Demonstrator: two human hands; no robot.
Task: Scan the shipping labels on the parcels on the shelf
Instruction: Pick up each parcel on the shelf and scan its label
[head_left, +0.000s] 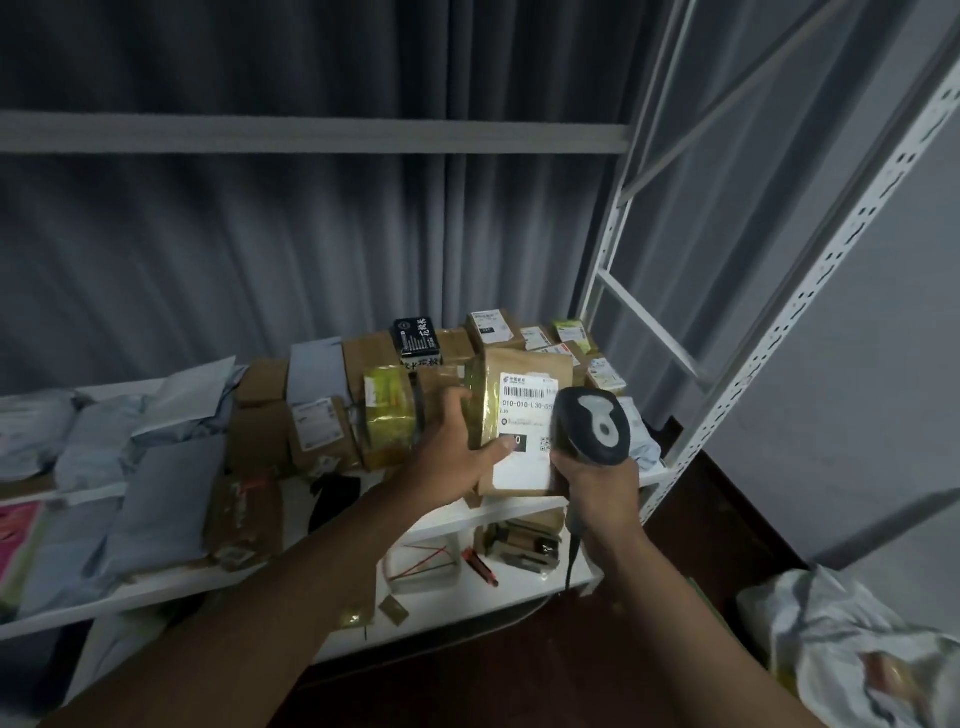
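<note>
My left hand (457, 457) grips a brown cardboard parcel (519, 371) tilted upright above the white shelf (519, 512); the thumb lies across its white shipping label (524, 431). My right hand (597, 480) grips the handle of a dark grey barcode scanner (592, 426), whose head sits right in front of the label's right edge and covers part of it. Several more brown boxes with labels (311, 426) and a gold-wrapped parcel (387, 415) stand on the shelf behind and to the left.
Grey poly mailers (156, 493) lie along the shelf's left half. A white perforated upright (779, 322) rises at right. The lower shelf holds a small box (522, 545), a red tool (480, 566) and a tape roll. A crumpled white bag (841, 654) lies on the floor at right.
</note>
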